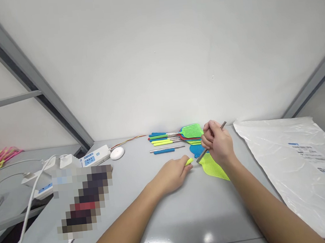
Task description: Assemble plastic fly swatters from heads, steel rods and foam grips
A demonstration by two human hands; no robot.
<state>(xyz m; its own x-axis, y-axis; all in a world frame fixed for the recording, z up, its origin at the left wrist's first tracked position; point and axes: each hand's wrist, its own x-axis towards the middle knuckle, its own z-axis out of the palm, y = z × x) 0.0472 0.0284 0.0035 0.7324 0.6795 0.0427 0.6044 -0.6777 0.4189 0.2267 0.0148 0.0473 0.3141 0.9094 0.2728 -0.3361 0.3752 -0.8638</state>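
My left hand (172,176) is closed around a yellow-green handle grip (189,161), of which only the tip end shows. To its right, my right hand (219,143) is wrapped around a grey metal rod (202,155), slanted with its lower end toward the grip. Rod and grip are apart. Under my right hand and wrist lie a yellow fly swatter head (214,168) and a blue swatter head (196,150), both partly covered. Just behind, a blue handle with a metal rod (164,151) rests on the table.
Several fly swatters with coloured handles (161,138) and a green mesh head (191,130) are stacked by the wall. A white plastic bag (297,161) covers the right side. At left are power strips (95,156), a white round device (117,153), cables and a blurred object (86,201).
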